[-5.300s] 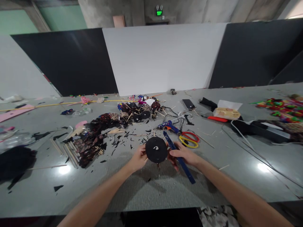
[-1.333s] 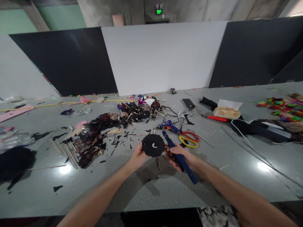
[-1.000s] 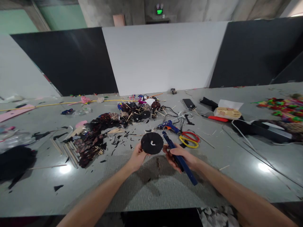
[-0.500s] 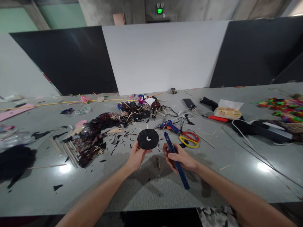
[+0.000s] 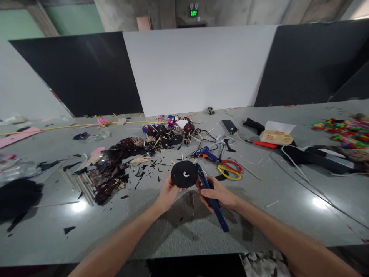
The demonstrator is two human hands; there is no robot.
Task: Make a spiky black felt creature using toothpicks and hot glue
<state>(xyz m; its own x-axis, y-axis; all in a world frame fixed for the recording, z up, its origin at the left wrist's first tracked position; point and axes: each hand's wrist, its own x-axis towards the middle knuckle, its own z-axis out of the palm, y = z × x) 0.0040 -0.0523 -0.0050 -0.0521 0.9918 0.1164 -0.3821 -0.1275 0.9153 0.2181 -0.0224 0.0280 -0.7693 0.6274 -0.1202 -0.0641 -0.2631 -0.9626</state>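
A round black disc [image 5: 181,177] with a small white curl at its middle is held from below by my left hand [image 5: 168,193], whose fingers are closed on its lower edge. Thin wooden tips poke out behind the disc's top. My right hand [image 5: 216,192] is wrapped round a long, narrow dark blue tool [image 5: 217,211] that slants from the disc's right edge down toward me. Its exact kind is unclear. The tool's upper end is beside the disc; whether they touch I cannot tell. Just beyond lies a blue glue gun [image 5: 210,155], near scissors with red and yellow handles [image 5: 230,172].
Dark crumpled scraps [image 5: 106,182] and wooden sticks [image 5: 85,188] lie to the left. Stick-studded dark balls [image 5: 154,143] are behind. A phone [image 5: 229,126], a red-handled cutter [image 5: 264,144], a tissue pack [image 5: 276,137] and a cable [image 5: 307,186] are on the right.
The disc in my left hand has shifted slightly right and down. It is now close against the blue tool's upper end, where a gap showed before.
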